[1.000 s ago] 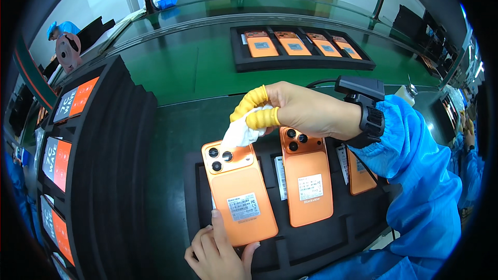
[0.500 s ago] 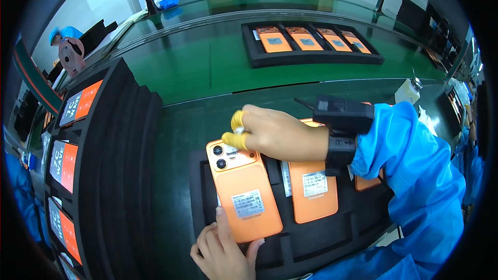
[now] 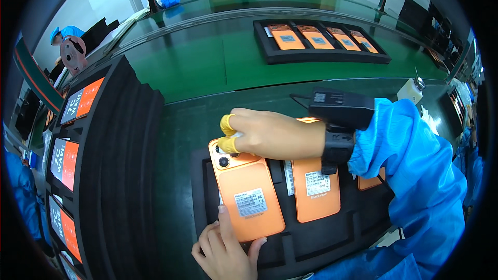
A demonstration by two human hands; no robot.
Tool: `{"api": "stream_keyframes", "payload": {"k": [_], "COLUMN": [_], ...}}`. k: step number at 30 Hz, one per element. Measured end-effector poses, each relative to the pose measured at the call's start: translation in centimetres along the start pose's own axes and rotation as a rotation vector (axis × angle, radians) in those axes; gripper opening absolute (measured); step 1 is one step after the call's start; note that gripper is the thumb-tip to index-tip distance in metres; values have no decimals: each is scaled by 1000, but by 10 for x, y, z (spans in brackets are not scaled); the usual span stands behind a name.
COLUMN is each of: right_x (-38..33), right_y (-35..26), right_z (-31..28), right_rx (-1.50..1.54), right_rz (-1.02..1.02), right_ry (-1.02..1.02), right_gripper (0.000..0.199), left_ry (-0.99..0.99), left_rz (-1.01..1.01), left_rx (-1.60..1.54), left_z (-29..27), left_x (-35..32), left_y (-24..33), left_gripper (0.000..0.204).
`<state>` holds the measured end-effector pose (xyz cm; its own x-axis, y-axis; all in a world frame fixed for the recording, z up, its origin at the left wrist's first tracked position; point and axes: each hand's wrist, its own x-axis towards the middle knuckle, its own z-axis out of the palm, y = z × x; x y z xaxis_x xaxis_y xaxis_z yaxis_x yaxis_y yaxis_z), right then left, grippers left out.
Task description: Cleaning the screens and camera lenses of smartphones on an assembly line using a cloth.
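Leftmost, stack of black foam trays, ridged, orange-and-grey cards along edge. Next, orange phone, smooth matte back up, in black foam tray on green counter; long axis runs near-to-far, camera end away, tilted slightly left. Left hand bare, fingers pinching phone's near edge. Right hand, yellow finger cots, closed on small white cloth, pressed at camera end. Second orange phone alongside. Black wrist device, blue sleeve. Far tray of orange phones across counter.

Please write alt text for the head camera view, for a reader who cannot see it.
A right hand with yellow fingertip covers presses on the camera corner of an orange phone lying back-up in a black foam tray; the left hand steadies its lower edge. Behind lies a green conveyor belt.
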<state>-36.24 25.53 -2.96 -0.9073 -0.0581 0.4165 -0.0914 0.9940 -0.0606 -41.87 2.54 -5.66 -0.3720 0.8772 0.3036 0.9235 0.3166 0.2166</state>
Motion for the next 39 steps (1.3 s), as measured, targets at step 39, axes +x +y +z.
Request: {"api": "stream_keyframes", "payload": {"k": [39], "right_x": [42], "right_y": [8], "right_z": [35], "right_rx": [50], "right_rz": [-8], "right_ry": [53], "right_gripper": [13], "left_ry": [-16], "left_rz": [5], "left_rx": [-5], "left_z": [7], "left_x": [19], "left_y": [-41], "left_gripper": [82]}}
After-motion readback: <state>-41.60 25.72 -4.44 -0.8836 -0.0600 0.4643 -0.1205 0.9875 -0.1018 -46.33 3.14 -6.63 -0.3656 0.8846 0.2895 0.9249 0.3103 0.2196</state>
